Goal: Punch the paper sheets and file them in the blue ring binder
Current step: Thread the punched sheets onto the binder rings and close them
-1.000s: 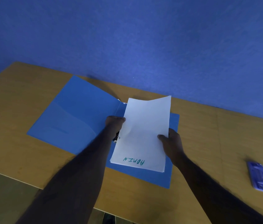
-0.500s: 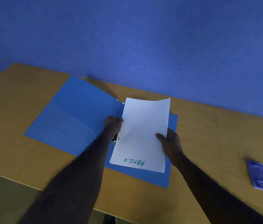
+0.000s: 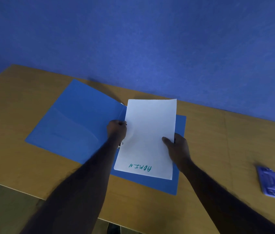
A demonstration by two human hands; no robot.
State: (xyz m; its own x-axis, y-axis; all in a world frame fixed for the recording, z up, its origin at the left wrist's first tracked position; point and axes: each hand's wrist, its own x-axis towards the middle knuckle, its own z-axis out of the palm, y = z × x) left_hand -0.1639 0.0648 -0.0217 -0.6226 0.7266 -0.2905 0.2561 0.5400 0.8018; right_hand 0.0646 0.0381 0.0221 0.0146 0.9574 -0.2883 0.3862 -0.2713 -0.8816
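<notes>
Paper sheets (image 3: 147, 137) lay over the open blue ring binder's (image 3: 76, 122) right half, light and floppy, best pinched by their edges. The left hand (image 3: 117, 128) was closed at their ring-side edge; the right hand (image 3: 175, 146) gripped the opposite edge.

We read a single word, "ADMIN", hand-lettered in green ink on the top white paper sheet (image 3: 147, 139), near its 6 o'clock edge and upside down to our view; no other text, label or number is legible to us anywhere.
</notes>
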